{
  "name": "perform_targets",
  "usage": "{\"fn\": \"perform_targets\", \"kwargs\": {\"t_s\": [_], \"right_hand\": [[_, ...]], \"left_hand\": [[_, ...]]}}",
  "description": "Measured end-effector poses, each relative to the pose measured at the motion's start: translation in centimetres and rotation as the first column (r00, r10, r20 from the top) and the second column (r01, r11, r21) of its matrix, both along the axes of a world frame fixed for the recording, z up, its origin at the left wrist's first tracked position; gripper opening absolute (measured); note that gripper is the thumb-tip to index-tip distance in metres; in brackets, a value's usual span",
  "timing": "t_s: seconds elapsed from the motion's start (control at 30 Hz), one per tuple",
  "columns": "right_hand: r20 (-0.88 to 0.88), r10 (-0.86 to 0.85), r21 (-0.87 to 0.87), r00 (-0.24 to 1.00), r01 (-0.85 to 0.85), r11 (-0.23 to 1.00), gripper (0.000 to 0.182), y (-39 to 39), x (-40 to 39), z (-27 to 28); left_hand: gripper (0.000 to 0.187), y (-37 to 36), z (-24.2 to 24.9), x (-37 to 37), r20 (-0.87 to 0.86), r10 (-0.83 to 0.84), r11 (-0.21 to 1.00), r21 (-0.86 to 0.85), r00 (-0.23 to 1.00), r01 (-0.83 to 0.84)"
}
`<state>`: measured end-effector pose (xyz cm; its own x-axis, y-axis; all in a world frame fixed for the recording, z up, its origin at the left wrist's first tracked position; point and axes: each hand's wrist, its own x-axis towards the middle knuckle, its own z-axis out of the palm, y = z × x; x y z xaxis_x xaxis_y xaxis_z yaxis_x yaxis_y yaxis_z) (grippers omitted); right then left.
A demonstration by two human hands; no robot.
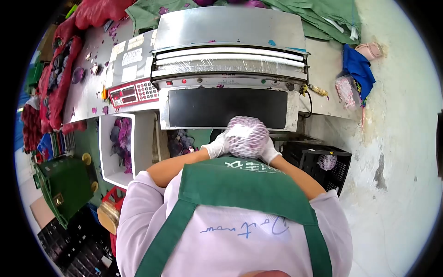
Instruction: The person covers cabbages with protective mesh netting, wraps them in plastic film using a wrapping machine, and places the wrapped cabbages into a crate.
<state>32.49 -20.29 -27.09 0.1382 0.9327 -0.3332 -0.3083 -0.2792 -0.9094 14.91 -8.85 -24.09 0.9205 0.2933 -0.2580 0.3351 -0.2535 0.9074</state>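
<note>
Clearly, the netted ball [248,137] sits clamped between left hand [218,146] and right hand [271,151]

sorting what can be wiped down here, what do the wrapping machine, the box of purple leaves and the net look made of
Wrapping machine: probably brushed steel, from its grey sheen; its front plate is matte black, material unclear.
Box: likely smooth plastic or foam, white with thick plain walls.
Net: probably soft plastic mesh, pale strands stretched in diamonds.

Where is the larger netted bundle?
In the head view, the netted bundle is near the centre, between the left hand and right hand, by the black plate.
</note>
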Motion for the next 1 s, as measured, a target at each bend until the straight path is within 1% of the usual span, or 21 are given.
{"fn": "perform_targets", "kwargs": {"t_s": [0.03,0.1,0.17,0.2,0.27,0.33,0.37,0.4,0.43,0.5,0.57,0.6,0.63,0.67,0.7,0.73,0.8,0.87,0.93,0.97,1.0], "right_hand": [[0.146,-0.065,0.230,0.987,0.030,0.973,0.029,0.2,-0.3,1.7],[0.599,-0.166,0.232,0.783,0.029,0.972,0.012,2.3,-0.3,7.5],[0.907,-0.382,0.402,0.180,-0.098,0.910,0.015,5.8,-0.7,19.4],[0.873,-0.466,0.482,0.141,-0.111,0.869,0.014,6.7,-0.7,21.6],[0.785,-0.557,0.598,0.271,-0.095,0.796,0.013,8.0,-1.2,24.5],[0.659,-0.203,0.509,0.725,-0.230,0.829,0.017,8.9,-2.1,27.7],[0.385,0.160,0.495,0.909,-0.350,0.795,0.025,9.5,-2.4,29.3],[-0.051,0.495,0.509,0.867,-0.404,0.760,0.035,9.5,-2.8,29.4],[-0.283,0.631,0.588,0.722,-0.389,0.709,0.039,9.0,-3.4,29.5],[-0.449,0.702,0.661,0.553,-0.324,0.677,0.043,8.2,-3.8,29.6],[-0.406,0.575,0.579,0.711,-0.287,0.763,0.040,7.3,-2.4,29.4],[-0.576,0.412,0.455,0.706,-0.142,0.879,0.028,6.5,-2.2,28.8],[-0.432,0.060,0.343,0.900,0.103,0.934,0.023,4.7,-0.9,27.8],[-0.233,-0.319,0.272,0.919,0.376,0.886,0.019,2.8,0.9,26.8],[-0.042,-0.546,0.180,0.837,0.544,0.820,0.015,0.6,2.4,26.3],[-0.074,-0.581,0.140,0.811,0.585,0.799,0.025,-2.2,4.0,26.5],[-0.001,-0.537,-0.057,0.844,0.536,0.842,0.044,-7.7,5.6,26.7],[0.016,-0.517,0.101,0.856,0.513,0.852,0.063,-11.7,6.9,23.5],[-0.051,-0.699,0.061,0.714,0.700,0.711,0.064,-15.8,9.1,19.6],[-0.357,-0.671,0.018,0.650,0.723,0.691,0.059,-18.8,11.3,17.8],[-0.626,-0.580,-0.026,0.521,0.729,0.684,0.054,-22.1,13.6,15.6]], "left_hand": [[0.035,0.1,0.4,-0.5,0.047,-0.002,1.000,-0.020,0.999,0.003],[0.038,0.8,2.0,-0.8,0.108,-0.045,0.995,-0.085,0.993,0.054],[0.041,1.4,4.4,-0.9,0.156,-0.093,0.982,-0.147,0.983,0.116],[0.043,1.7,5.4,-0.9,0.175,-0.131,0.973,-0.166,0.976,0.160],[0.046,1.9,7.6,-0.8,0.200,-0.222,0.946,-0.193,0.954,0.260],[0.050,2.5,9.9,-1.2,0.197,-0.321,0.910,-0.205,0.926,0.359],[0.051,2.9,11.1,-1.0,0.194,-0.379,0.885,-0.211,0.905,0.416],[0.053,3.6,12.5,-0.8,0.175,-0.449,0.851,-0.216,0.876,0.479],[0.055,4.4,14.1,-0.5,0.147,-0.512,0.816,-0.224,0.846,0.533],[0.059,5.7,17.2,1.1,0.093,-0.606,0.760,-0.227,0.790,0.609],[0.062,7.2,21.5,3.0,0.041,-0.488,0.832,-0.281,0.872,0.478],[0.064,7.2,23.5,3.8,0.060,-0.284,0.876,-0.391,0.957,0.284],[0.066,6.0,25.3,4.6,0.105,-0.067,0.821,-0.559,0.992,0.114],[0.075,3.8,26.5,5.1,0.114,0.139,0.435,-0.899,0.984,0.043],[0.077,2.9,25.7,5.8,0.112,0.074,0.515,-0.855,0.991,0.058],[0.080,2.7,24.4,7.0,0.109,0.010,0.591,-0.803,0.994,0.082],[0.080,1.1,23.6,11.0,-0.166,-0.080,0.426,-0.897,0.983,-0.117],[0.072,-2.8,22.6,17.0,-0.070,-0.257,0.498,-0.865,0.964,0.070],[0.062,-8.5,24.8,22.2,-0.188,-0.405,0.526,-0.848,0.895,0.059],[0.063,-10.9,20.8,23.0,-0.124,-0.276,0.681,-0.725,0.953,0.103],[0.066,-12.7,22.9,24.6,-0.090,-0.416,0.686,-0.684,0.905,0.248]]}}
